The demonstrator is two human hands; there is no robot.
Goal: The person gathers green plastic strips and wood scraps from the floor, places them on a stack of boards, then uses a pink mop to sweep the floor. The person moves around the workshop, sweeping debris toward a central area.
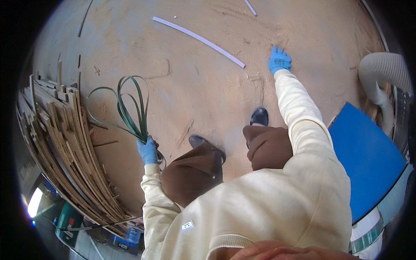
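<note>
My left hand (147,149), in a blue glove, is closed around a bundle of dark green flat straps (138,113). The straps stand up in several loops above my fist, and a few ends show below it beside my leg. My right hand (279,60), gloved in blue too, reaches far out and down to the dusty floor (216,91). Its fingers are bent together at the ground beside thin brown slivers; whatever they pinch is too small to make out. To the left of that hand lies a long pale strip (200,40), apart from it.
A tall stack of narrow wooden strips (65,134) runs along my left. On the right stand a blue panel (368,160) and a ribbed grey hose (383,69). Another pale strip (250,7) lies at the far edge, and dark slivers are scattered over the floor.
</note>
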